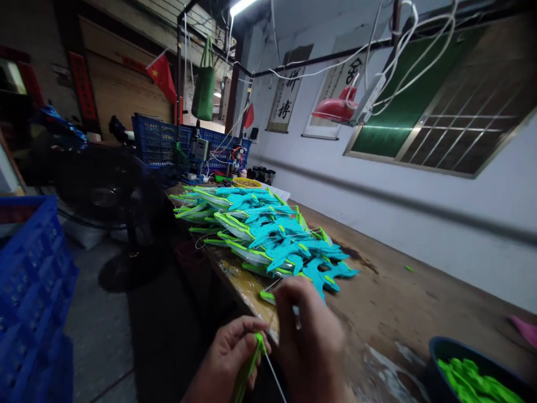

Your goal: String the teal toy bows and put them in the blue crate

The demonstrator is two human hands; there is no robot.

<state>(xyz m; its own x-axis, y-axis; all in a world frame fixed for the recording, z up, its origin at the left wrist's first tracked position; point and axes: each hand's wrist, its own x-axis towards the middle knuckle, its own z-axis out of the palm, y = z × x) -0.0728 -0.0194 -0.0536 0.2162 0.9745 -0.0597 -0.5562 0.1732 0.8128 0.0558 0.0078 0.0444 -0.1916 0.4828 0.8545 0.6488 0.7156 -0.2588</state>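
Observation:
My left hand (pixel 235 355) is closed around a bright green plastic toy-bow limb (pixel 247 366), its tip pointing up between thumb and fingers. From that tip a white string (pixel 274 375) runs down to the right. Just above and to the right, my right hand (pixel 308 330) is curled in a pinch and partly blurred. A thin strand seems to run from its fingertips to the green tip. Past my hands, a pile of toy bows (pixel 268 229) with turquoise grips, green-edged limbs and white strings lies on the wooden table (pixel 377 268).
A dark tub (pixel 434 364) of green plastic parts stands at the lower right. Blue crates (pixel 36 296) and a floor fan (pixel 104 193) are on the left. Behind the pile is a yellow basket (pixel 246 182). A red lamp (pixel 335 109) hangs above the table.

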